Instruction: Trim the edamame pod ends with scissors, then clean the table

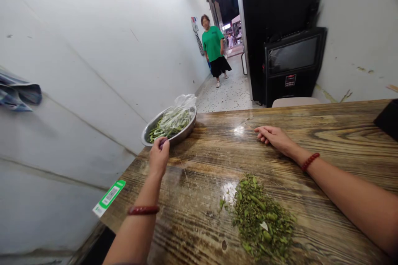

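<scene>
My left hand [159, 158] is closed at the near rim of a metal bowl [183, 134]. A small dark purple thing [162, 143] shows between its thumb and fingers; its kind is hard to make out. Green pods [155, 131] lie in the bowl, partly covered by a clear plastic bag [180, 112]. Over the wooden table [199, 165], my right hand [276, 138] holds nothing visible, with its fingers loosely stretched to the left. A pile of green trimmings and stem bits [263, 219] lies on the tabletop between my forearms.
A white wall [77, 49] runs along the left. A green-and-white code sticker [109, 198] is on the table's left edge. Beyond the table are a black speaker-like cabinet [292, 66], a pale chair back [295, 102] and a person in a green shirt [214, 45]. A black object [388, 120] sits far right.
</scene>
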A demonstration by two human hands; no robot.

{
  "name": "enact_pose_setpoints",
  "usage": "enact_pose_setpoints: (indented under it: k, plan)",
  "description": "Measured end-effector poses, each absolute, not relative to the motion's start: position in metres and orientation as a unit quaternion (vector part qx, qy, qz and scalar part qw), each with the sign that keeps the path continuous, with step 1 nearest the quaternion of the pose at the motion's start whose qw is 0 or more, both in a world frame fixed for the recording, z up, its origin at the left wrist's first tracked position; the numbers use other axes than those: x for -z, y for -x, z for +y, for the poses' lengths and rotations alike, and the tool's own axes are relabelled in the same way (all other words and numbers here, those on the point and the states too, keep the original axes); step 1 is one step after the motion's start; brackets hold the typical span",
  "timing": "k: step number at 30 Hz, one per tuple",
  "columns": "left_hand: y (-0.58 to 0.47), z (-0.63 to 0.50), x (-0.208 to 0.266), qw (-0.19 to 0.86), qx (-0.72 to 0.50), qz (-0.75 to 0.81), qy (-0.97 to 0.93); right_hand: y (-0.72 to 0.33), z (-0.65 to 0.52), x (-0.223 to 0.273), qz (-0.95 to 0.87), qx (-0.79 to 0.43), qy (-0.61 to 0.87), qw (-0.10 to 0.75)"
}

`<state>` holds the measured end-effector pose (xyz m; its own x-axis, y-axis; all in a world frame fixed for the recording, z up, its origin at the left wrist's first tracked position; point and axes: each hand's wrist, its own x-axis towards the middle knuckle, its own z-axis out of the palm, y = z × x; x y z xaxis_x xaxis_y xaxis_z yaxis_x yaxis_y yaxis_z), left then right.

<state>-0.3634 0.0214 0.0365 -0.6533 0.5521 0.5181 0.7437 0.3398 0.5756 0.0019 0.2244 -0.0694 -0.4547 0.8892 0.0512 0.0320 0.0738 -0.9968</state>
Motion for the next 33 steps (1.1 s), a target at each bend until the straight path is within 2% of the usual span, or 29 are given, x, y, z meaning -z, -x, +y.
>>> enact_pose_setpoints:
  k: [5, 8, 14, 19, 23, 27, 29, 33]
  plan:
    - [0.354, 0.101, -0.09, 0.157, 0.298, -0.814, 0.474, -0.001, 0.224, 0.065, -0.627, -0.579, 0.364, 0.373]
    - [0.351, 0.144, -0.098, 0.207, 0.18, -0.822, 0.498, 0.0, 0.223, 0.062, -0.627, -0.576, 0.366, 0.376]
    - [0.372, 0.192, -0.065, 0.157, 0.152, -0.819, 0.531, 0.001, 0.222, 0.057, -0.63, -0.568, 0.374, 0.375]
    - [0.387, 0.199, -0.063, 0.127, 0.203, -0.801, 0.548, 0.0, 0.221, 0.053, -0.626, -0.572, 0.378, 0.372]
    - [0.383, 0.162, -0.07, 0.162, 0.273, -0.806, 0.499, -0.001, 0.22, 0.051, -0.616, -0.582, 0.378, 0.372]
    - [0.357, 0.095, -0.048, 0.19, 0.321, -0.78, 0.502, -0.003, 0.221, 0.05, -0.61, -0.584, 0.384, 0.372]
    - [0.34, 0.064, -0.025, 0.148, 0.294, -0.76, 0.561, -0.004, 0.222, 0.05, -0.61, -0.582, 0.387, 0.374]
    - [0.325, 0.032, 0.023, 0.002, 0.134, -0.725, 0.675, -0.004, 0.223, 0.05, -0.611, -0.581, 0.386, 0.375]
